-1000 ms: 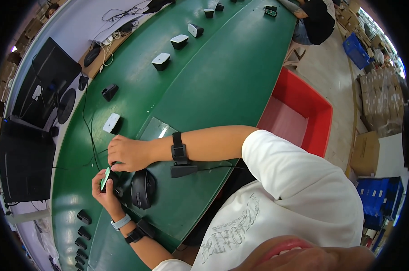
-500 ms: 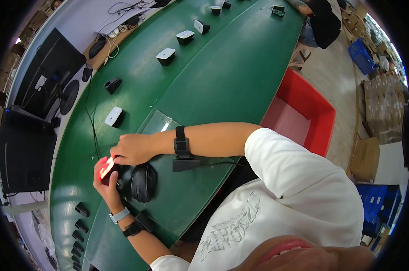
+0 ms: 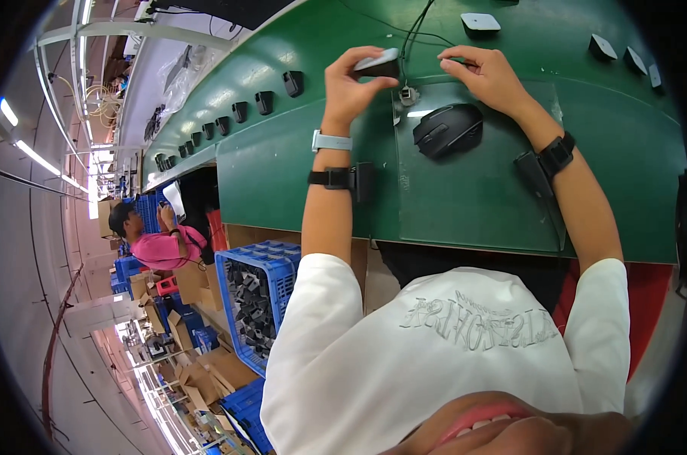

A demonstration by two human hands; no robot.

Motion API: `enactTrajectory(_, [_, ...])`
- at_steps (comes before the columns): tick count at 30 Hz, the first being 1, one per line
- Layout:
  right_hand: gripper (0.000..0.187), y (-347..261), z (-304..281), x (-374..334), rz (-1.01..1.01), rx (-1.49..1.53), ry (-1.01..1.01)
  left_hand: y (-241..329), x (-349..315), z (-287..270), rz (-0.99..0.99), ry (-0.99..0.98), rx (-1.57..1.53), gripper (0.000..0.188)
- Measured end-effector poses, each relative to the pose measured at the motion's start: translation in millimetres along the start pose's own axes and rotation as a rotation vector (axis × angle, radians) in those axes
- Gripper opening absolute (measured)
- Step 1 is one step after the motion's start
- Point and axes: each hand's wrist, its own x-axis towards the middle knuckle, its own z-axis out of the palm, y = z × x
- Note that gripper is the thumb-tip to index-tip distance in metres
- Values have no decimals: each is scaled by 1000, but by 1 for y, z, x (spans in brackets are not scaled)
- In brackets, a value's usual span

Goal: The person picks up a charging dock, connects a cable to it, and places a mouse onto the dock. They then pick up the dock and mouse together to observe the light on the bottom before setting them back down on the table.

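My left hand [image 3: 345,89] grips a small black device with a pale top [image 3: 378,65] between thumb and fingers, above the green bench. Across from it, my right hand [image 3: 489,77] is apart from the device, its thumb and fingers curved with a gap between them and nothing visible inside. Between the hands, a cable connector [image 3: 408,95] lies at the edge of a clear sheet [image 3: 480,205], its black cables running off toward the far side. Just nearer to me, a black computer mouse [image 3: 449,130] rests on that sheet.
Several black housings [image 3: 264,102] stand in a row along the bench to the left. White-topped devices [image 3: 480,24] sit at the far right. Below the bench, a blue crate [image 3: 283,265] holds many black parts. A person in pink [image 3: 165,246] is farther left.
The view has swung toward the left. My hands have moved apart; the right one has come away from the device, still in my left hand. The red glow on it no longer shows.
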Motion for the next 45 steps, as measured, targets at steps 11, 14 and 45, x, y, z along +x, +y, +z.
enactTrajectory(11, [25, 0, 1, -3, -68, -43, -248, -81, 11, -68, 11, 583, 1334, 44])
enactTrajectory(14, [25, -5, -9, -6, -58, -77, -286, -22, 78, 6, 138, 22, 871, 47])
enactTrajectory(45, [27, 8, -4, 1, 63, 60, -114, -20, 12, 58, -168, -41, -523, 60])
